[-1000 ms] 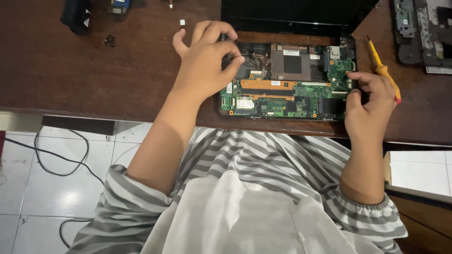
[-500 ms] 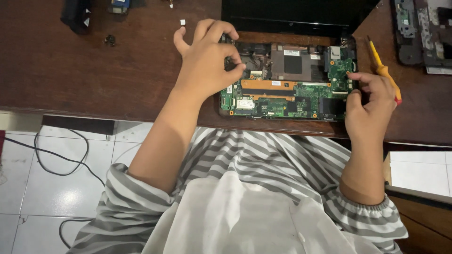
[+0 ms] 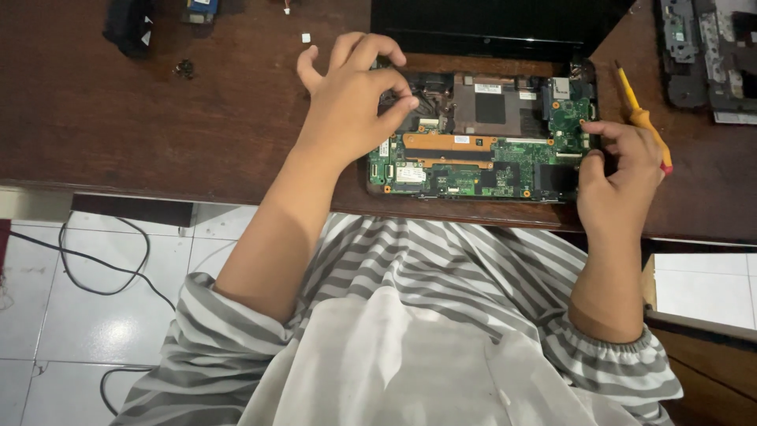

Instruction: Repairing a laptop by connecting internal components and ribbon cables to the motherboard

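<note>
So there's an opened-up laptop base (image 3: 481,150) sitting at the near edge of the dark wooden desk (image 3: 158,134), green circuit board fully exposed, with the black screen tipped back behind it. The left hand (image 3: 351,102) is over the board's left end, thumb and index fingertips pinched together at something tiny by the fan, too small to tell what, other fingers curled loosely. The right hand (image 3: 619,170) grips the base's right end, fingers bent on the board's edge. A yellow screwdriver (image 3: 640,118) lies just beside that hand. Another dismantled black part (image 3: 706,55) sits at the far right corner.
</note>
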